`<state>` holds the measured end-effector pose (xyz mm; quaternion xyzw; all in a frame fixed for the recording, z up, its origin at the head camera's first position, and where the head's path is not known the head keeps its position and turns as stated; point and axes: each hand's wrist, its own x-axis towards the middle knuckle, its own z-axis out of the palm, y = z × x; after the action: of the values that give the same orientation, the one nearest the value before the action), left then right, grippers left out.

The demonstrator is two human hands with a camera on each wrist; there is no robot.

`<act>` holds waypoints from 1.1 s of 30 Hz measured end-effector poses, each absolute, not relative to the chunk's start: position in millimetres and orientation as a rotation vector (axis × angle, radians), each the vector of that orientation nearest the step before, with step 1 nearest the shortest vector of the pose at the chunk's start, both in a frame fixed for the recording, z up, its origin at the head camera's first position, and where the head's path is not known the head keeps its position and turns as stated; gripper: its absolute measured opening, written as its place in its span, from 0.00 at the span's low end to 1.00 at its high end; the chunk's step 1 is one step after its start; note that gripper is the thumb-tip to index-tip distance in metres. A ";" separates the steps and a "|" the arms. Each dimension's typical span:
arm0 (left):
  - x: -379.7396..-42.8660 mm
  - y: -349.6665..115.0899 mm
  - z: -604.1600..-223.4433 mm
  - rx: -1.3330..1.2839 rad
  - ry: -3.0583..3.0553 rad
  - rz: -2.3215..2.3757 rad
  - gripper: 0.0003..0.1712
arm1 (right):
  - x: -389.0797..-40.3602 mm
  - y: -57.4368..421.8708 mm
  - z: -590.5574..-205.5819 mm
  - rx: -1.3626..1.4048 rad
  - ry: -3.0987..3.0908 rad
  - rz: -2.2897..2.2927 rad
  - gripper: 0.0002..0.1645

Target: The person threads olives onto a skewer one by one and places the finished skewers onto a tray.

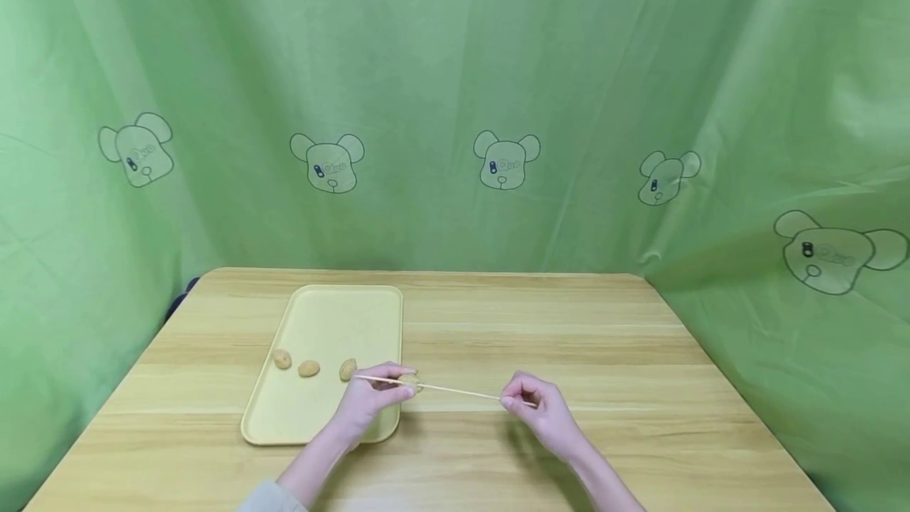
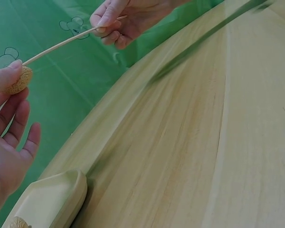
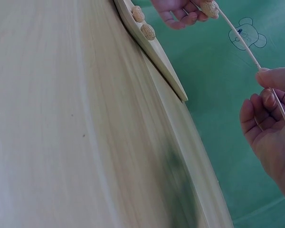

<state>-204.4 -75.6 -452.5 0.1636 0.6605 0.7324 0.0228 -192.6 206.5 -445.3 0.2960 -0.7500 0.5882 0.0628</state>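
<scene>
One wrinkled tan nugget (image 1: 409, 380), pinched by the left hand (image 1: 370, 396) above the tray's (image 1: 348, 314) right edge, meets the wooden skewer (image 1: 458, 391) pinched in the right hand (image 1: 542, 411). Three loose nuggets (image 1: 309, 369) between the tray's left and right edges seem left to do. Fingers obscure whether the skewer pierces fully; the left wrist view crops the tray.

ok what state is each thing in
left hand: pinches a tan piece
right hand: pinches the stick near one end
stick: straight, raised off the table
tan piece: meets stick, pierced or not unclear
three other pieces: apart on the tray
tray: flat on table
green curtain: hanging, creased
</scene>
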 end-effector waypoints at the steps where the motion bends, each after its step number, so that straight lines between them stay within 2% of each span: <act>1: -204.2 -75.6 -452.5 0.509 2.048 2.267 0.21 | -192.6 206.2 -445.5 0.893 -2.268 1.779 0.03; 18: -201.5 -79.8 -451.1 0.507 2.066 2.236 0.21 | -189.8 205.1 -444.3 0.901 -2.290 1.688 0.02; 24: -202.8 -81.2 -453.5 0.486 1.990 2.283 0.22 | -189.2 208.9 -442.5 0.823 -2.289 1.749 0.07; 33: -204.8 -79.7 -453.3 0.479 1.968 2.290 0.24 | -188.1 202.2 -444.1 0.828 -2.217 1.794 0.01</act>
<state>-204.8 -79.7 -453.3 0.1566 0.6432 0.7484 0.0419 -188.1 202.2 -444.1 0.2779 -0.7438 0.6018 0.0858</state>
